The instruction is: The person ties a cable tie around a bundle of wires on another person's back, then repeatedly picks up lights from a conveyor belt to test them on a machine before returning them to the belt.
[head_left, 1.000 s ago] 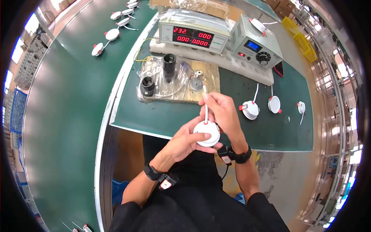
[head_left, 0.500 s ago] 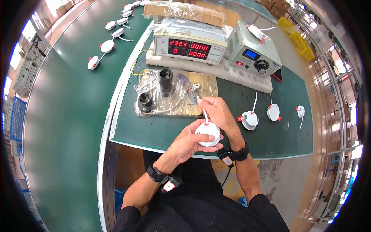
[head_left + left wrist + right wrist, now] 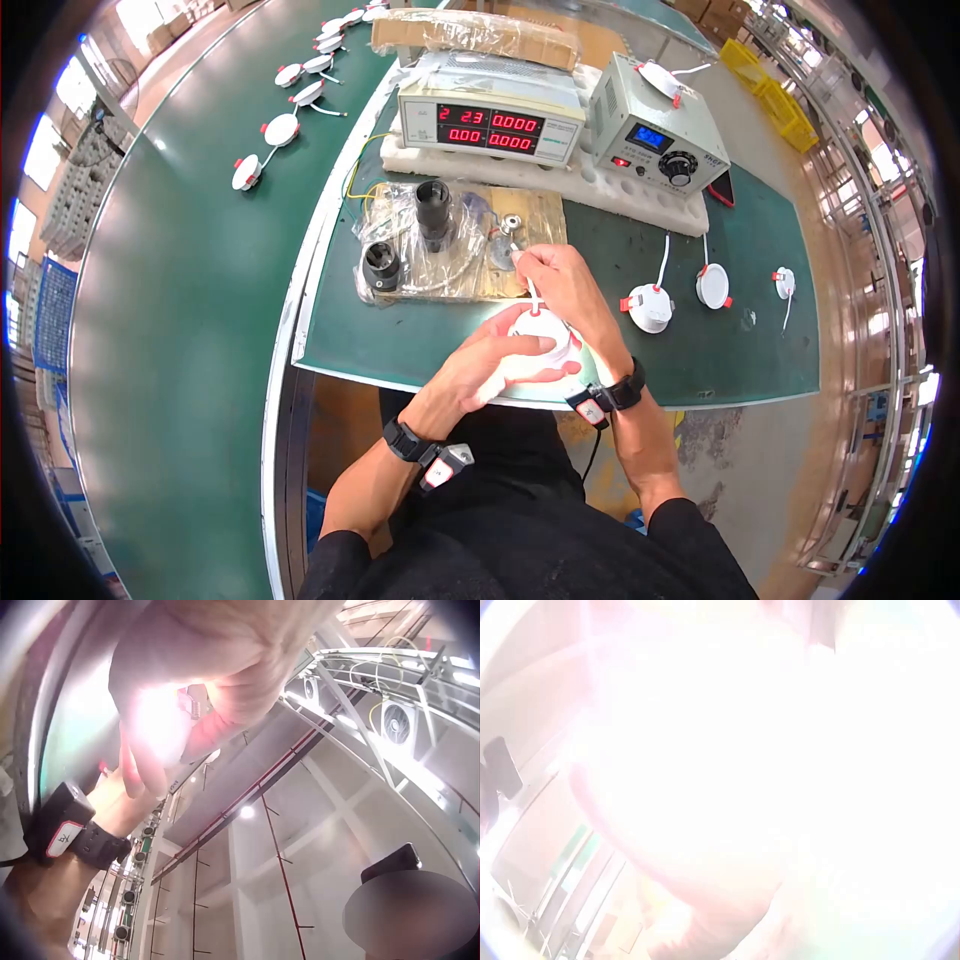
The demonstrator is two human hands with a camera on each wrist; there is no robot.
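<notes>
A round white downlight (image 3: 541,326) glows brightly, its light falling on the fingers and bench edge. My left hand (image 3: 475,368) grips it from the left, thumb across its back and fingers beneath. From its top a short white cable (image 3: 533,291) runs up to my right hand (image 3: 570,295), which pinches the cable near its tip. That tip overlaps a round grey metal disc (image 3: 502,254) on the wooden board (image 3: 548,215). In the left wrist view the lit downlight (image 3: 159,726) is a white glare within the left hand (image 3: 225,652). Glare hides the work in the right wrist view.
Two black sockets (image 3: 433,205) stand on the plastic-wrapped board. Behind are a meter with red digits (image 3: 490,125) and a grey box with a dial (image 3: 660,140). Several downlights lie on the bench at right (image 3: 651,309) and along the green surface at left (image 3: 281,130).
The downlight, unlit before, now shines. My right hand has brought the cable tip forward to the metal disc, while the left hand keeps its hold.
</notes>
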